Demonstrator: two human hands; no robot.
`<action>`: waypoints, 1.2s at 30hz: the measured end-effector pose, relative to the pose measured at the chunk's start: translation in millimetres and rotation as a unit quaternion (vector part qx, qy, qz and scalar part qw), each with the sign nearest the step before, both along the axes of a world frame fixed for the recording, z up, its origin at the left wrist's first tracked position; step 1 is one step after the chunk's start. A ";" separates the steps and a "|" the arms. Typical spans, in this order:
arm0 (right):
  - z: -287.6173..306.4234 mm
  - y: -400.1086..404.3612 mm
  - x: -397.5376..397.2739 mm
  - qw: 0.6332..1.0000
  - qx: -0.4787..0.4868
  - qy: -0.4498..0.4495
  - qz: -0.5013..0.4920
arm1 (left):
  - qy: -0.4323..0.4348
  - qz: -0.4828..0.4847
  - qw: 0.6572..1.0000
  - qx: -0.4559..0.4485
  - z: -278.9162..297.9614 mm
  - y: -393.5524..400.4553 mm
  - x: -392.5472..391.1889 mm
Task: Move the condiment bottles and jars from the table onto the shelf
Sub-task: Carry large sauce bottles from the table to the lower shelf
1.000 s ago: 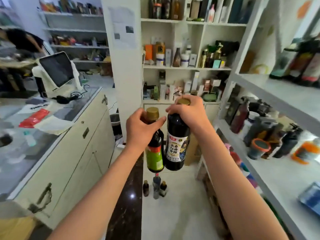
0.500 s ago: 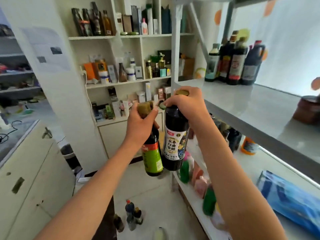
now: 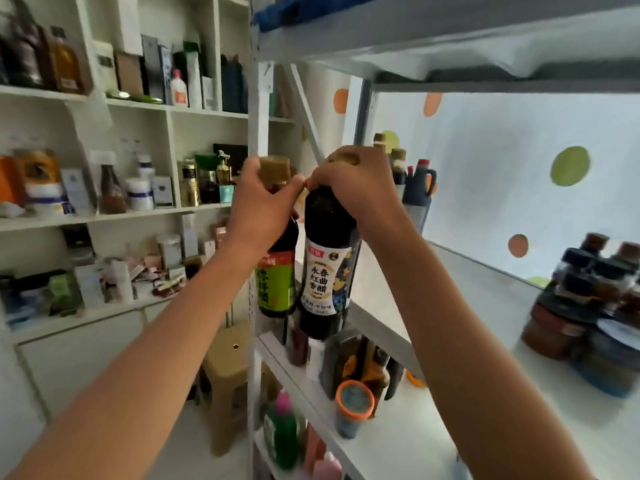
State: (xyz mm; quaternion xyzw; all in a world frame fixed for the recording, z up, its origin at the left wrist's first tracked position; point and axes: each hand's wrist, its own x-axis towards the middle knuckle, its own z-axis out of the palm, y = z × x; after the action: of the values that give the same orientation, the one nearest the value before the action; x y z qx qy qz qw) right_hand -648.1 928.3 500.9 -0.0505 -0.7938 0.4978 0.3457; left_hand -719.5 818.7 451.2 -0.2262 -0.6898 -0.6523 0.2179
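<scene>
Both forearms reached up from the bottom of the view toward the metal shelf (image 3: 485,271). The left hand (image 3: 259,206) curled round the neck of a green-label bottle (image 3: 277,271), just under its gold cap, and the right hand (image 3: 356,188) gripped the neck of a dark vinegar bottle (image 3: 327,265), with its cap hidden under the fingers. The two bottles hung upright side by side, touching or nearly so, in the air at the front left corner of the shelf rack, level with the middle shelf's edge and not yet set on it. Below them, on a lower shelf, stood an orange-lidded cup (image 3: 354,403) among dark bottles, and a green bottle (image 3: 284,431) sat lower still. To the right, on the middle shelf, a cluster of jars (image 3: 588,306) stood well apart from the hands. Farther back on that shelf a row of sauce bottles (image 3: 412,188) stood against the dotted wall. To the left, a tan stool (image 3: 225,368) stood on the floor before white shelves (image 3: 104,216) crowded with boxes and bottles.
</scene>
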 end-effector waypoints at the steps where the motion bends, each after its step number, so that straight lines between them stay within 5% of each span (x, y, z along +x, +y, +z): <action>1: 3.2 7.1 -10.1 1.000 0.000 0.003 -0.016 | 0.003 -0.015 1.000 0.001 5.4 8.8 -11.1; 10: 29.5 70.3 -58.0 0.987 -0.154 -0.035 -0.041 | 0.020 -0.083 0.996 0.012 25.5 79.0 -88.1; 21: 30.1 130.4 -100.7 0.985 -0.054 -0.045 -0.156 | -0.025 -0.090 0.995 0.039 -7.0 142.7 -116.9; 26: 19.9 148.5 -112.2 0.986 0.024 0.009 -0.165 | -0.007 -0.051 0.999 0.001 -6.3 160.9 -116.4; 30: -5.0 150.8 -109.9 0.978 -0.013 0.069 -0.197 | 0.016 -0.059 0.998 -0.019 -11.4 163.1 -114.4; 36: -37.7 152.4 -94.7 0.985 0.016 -0.030 -0.169 | 0.027 -0.234 0.972 0.011 -57.6 138.2 -95.6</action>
State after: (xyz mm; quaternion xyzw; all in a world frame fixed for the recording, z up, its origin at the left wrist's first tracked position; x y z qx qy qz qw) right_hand -742.8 1080.7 463.2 -0.1933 -0.7918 0.4175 0.4017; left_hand -815.1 956.9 393.6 -0.3964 -0.6041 -0.6866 0.0803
